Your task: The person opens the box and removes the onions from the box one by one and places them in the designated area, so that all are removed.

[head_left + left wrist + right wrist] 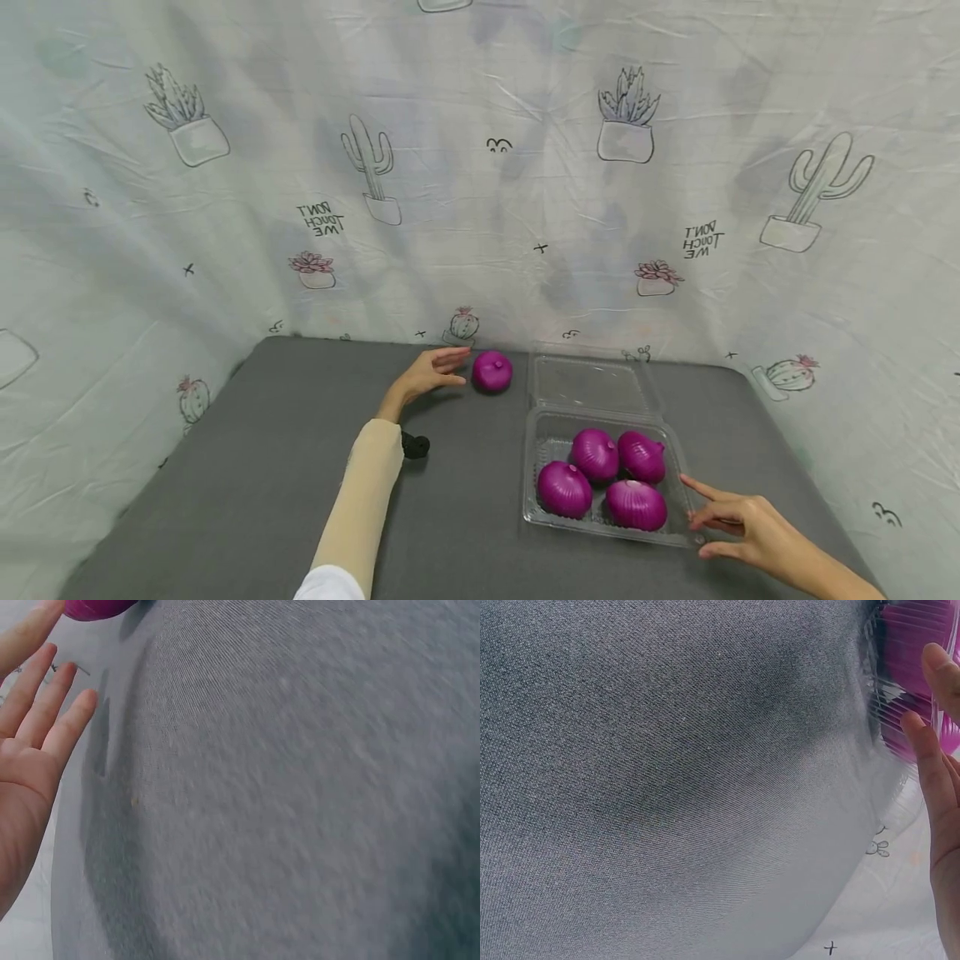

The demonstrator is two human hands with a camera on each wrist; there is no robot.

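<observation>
Sheet (480,208): pale, creased, hung behind the table and at its sides, printed with potted cacti and reversed lettering
Table (465,517): dark grey cloth surface, reaching back to the sheet
Box (529,475): clear plastic, on the right part of the table, between the two hands, near side toward the person
Lid (588,383): clear, folded back behind the box and lying on the table
Sleeve (367,483): cream, covering the left forearm up to the wrist
Right hand (750,529): at the right side of the box, index fingertip touching the wall near the rim, thumb by the near corner; fingers extended, not clenched
Left hand (429,375): above the back of the table, fingers loosely stretched toward the loose onion, grasping nothing
Four onions: purple, inside the box; near left (565,490), near right (636,505), far left (595,455), far right (642,457); the right hand touches none
Loose onion (492,372): purple, near the table's back edge, just beyond the left fingertips with a small gap, left of the lid, well apart from the right hand
Black thing (415,446): small, beside the sleeve near the left wrist; cannot tell what it is
</observation>
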